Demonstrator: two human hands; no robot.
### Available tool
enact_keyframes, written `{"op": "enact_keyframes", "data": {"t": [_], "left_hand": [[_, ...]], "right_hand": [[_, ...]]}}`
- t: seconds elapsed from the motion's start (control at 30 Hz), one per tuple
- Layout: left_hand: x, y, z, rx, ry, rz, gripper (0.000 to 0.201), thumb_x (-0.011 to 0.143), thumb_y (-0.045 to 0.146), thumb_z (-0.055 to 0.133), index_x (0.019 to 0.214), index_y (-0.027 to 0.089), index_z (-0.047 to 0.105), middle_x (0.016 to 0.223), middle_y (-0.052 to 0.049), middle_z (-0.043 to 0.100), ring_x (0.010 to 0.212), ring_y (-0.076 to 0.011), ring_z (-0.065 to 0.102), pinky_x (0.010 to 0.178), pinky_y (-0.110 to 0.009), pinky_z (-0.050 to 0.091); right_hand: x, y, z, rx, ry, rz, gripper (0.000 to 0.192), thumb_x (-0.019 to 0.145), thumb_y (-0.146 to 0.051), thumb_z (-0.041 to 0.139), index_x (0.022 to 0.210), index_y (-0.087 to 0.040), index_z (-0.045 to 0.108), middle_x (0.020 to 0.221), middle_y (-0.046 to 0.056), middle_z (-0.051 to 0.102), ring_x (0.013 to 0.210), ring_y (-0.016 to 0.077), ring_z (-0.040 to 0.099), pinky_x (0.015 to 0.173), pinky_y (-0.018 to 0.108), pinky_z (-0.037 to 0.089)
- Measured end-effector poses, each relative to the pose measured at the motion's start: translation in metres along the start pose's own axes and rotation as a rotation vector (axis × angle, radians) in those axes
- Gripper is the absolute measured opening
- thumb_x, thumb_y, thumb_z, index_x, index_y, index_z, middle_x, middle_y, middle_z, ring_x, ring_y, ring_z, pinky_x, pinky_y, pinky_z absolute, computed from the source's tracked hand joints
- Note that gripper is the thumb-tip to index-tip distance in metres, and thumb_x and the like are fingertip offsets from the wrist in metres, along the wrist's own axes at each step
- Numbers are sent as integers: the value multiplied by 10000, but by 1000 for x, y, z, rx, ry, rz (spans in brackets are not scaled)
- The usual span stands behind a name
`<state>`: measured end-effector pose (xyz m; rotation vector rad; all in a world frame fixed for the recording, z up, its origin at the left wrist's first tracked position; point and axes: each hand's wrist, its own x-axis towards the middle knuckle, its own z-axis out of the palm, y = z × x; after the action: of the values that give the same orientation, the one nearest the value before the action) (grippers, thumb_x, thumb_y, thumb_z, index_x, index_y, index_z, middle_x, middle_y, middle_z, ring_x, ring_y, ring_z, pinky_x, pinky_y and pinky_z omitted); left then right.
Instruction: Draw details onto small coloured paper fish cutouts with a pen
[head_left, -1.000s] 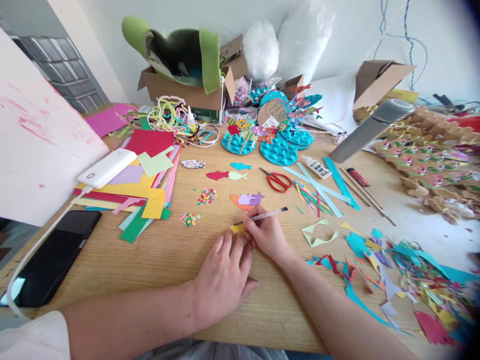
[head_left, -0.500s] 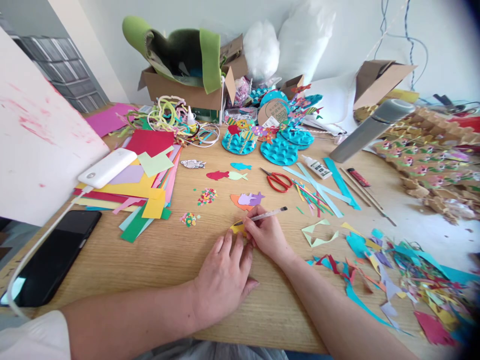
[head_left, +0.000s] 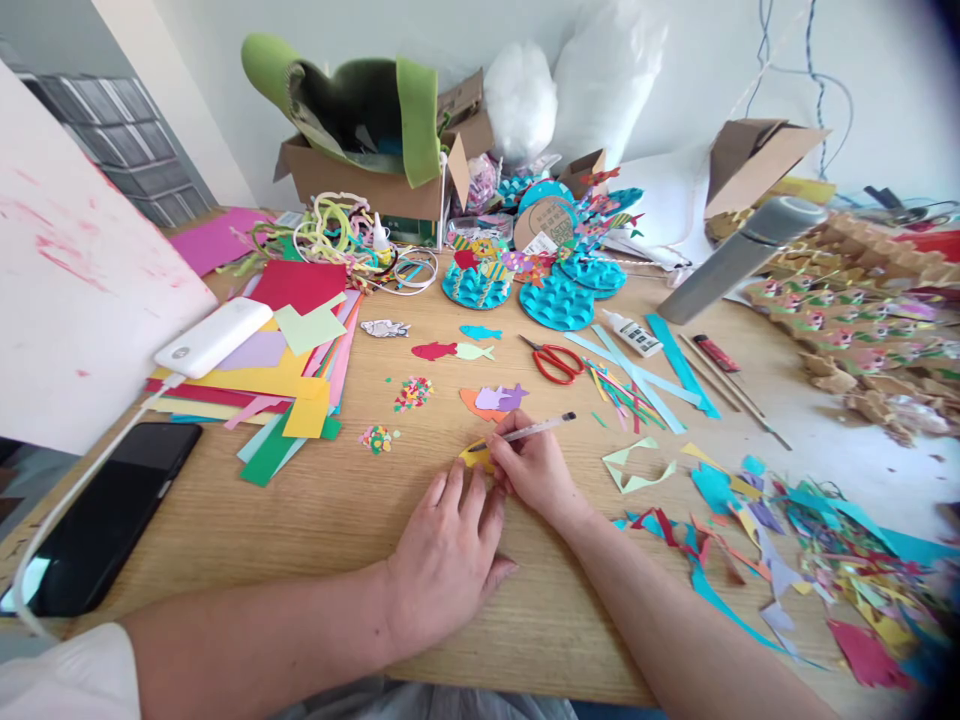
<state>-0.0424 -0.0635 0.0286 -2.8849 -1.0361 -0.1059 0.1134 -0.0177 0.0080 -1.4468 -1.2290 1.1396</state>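
Head view: the right hand pinches a pen between its fingers, tip over the yellow paper piece, which lies on the bench, mostly covered. Extended and grasping nothing, the left hand's fingers rest on its near side. Firm pressure there with a light pen stroke should keep lines clean. Bench wood shows leftward of that hand; the purple fish cutout sits just beyond the right hand, so forward strokes need care.
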Motion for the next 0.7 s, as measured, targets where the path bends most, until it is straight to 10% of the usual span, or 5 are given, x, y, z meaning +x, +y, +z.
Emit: {"op": "enact_keyframes", "data": {"t": [0.7], "left_hand": [[-1, 1, 1, 1, 6, 2, 603, 900, 562, 423, 1279, 105, 530, 1303, -202, 514, 1226, -365, 446, 1019, -475, 296]], "right_hand": [[0, -1, 0, -26, 3, -6, 139, 783, -254, 567, 721, -228, 445, 457, -82, 479, 338, 91, 430, 331, 191, 331]]}}
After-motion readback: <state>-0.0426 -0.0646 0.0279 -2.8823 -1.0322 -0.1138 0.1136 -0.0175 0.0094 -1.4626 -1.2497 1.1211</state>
